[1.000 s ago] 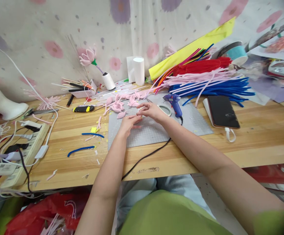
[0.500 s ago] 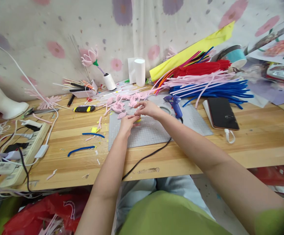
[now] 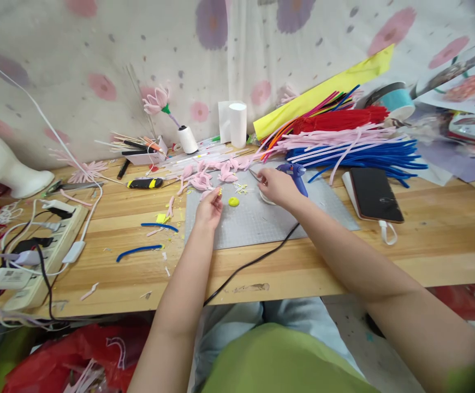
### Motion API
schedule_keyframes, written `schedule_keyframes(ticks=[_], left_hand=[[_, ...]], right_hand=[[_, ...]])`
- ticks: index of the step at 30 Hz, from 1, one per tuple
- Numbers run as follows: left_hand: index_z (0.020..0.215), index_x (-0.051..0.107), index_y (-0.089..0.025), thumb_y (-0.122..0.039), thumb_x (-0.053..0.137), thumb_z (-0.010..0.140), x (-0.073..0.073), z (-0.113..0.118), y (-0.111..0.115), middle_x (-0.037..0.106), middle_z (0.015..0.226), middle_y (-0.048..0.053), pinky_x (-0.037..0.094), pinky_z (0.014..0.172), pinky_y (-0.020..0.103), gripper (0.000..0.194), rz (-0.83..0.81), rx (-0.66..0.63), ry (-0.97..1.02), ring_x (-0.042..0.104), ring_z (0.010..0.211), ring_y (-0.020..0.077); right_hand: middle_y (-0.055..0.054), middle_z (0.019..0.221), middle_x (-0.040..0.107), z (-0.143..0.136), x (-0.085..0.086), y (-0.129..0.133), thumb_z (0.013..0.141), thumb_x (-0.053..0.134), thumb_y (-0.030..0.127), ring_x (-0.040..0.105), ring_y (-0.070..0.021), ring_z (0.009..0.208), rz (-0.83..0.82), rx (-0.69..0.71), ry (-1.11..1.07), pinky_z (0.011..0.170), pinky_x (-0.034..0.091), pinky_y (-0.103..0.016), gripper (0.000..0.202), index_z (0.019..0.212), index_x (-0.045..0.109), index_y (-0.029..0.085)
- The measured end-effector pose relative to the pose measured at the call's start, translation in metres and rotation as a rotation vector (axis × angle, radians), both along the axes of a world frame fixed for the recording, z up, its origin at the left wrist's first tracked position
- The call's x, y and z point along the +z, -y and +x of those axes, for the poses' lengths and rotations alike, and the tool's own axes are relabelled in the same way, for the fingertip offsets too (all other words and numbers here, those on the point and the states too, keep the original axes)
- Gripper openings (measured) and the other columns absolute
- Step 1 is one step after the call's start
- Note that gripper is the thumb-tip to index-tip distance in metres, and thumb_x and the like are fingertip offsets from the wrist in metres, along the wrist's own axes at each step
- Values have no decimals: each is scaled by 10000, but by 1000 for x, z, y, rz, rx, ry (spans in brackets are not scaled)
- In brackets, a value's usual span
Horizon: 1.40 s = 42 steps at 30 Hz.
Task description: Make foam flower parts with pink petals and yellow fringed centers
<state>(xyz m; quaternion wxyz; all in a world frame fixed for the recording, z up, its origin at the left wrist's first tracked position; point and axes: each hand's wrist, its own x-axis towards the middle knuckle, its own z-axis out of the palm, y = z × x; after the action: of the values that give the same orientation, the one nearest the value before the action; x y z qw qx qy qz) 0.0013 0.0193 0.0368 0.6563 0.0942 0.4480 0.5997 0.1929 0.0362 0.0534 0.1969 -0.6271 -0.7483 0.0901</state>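
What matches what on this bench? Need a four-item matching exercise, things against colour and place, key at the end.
Things
1. Soft ball
2. Glue gun
3. Craft knife
4. Power strip

Colour and place
A. Black and yellow, on the wood left of the grey mat
B. Blue-purple, partly hidden by the right hand
C. Off-white, plugs in it, near the bench's left end
D. Yellow, on the mat between the two hands

Pairs: 1-D, 2-B, 3-A, 4-C
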Motion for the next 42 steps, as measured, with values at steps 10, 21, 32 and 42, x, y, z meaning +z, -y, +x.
schedule_keyframes(ticks=[10, 21, 32, 42], left_hand=[[779, 632, -133, -85, 561, 800, 4, -4, 2, 641, 638, -28, 461, 571, 147, 88, -87, 59, 252, 564, 541, 32], [791, 651, -138, -81, 585, 775, 1, -5, 0, 615, 618, -27, 442, 566, 129, 89, -42, 84, 168, 540, 542, 25], [707, 607, -138, -164, 545, 842, 5, 4, 6, 644, 620, -15, 507, 708, 219, 151, -159, -29, 376, 582, 576, 62], [640, 563, -154, -184, 517, 858, -2, 3, 7, 626, 627, -11, 506, 794, 278, 225, -134, 21, 411, 608, 643, 78]], right_hand=[[-285, 1057, 606, 11, -17, 21, 854, 475, 248, 586, -331, 1006, -163, -132, 404, 784, 427, -363, 368, 1100, 545, -17], [-159, 943, 681, 20, -8, 11, 775, 529, 373, 641, -269, 847, -212, -183, 180, 642, 412, -305, 337, 989, 600, 122], [-94, 875, 684, -14, -23, 24, 828, 415, 558, 593, -212, 763, 119, 120, 175, 563, 232, -277, 433, 934, 600, 181], [-97, 992, 680, -16, -28, 25, 841, 368, 613, 609, -228, 833, 73, 180, 280, 577, 234, -293, 508, 984, 613, 192]])
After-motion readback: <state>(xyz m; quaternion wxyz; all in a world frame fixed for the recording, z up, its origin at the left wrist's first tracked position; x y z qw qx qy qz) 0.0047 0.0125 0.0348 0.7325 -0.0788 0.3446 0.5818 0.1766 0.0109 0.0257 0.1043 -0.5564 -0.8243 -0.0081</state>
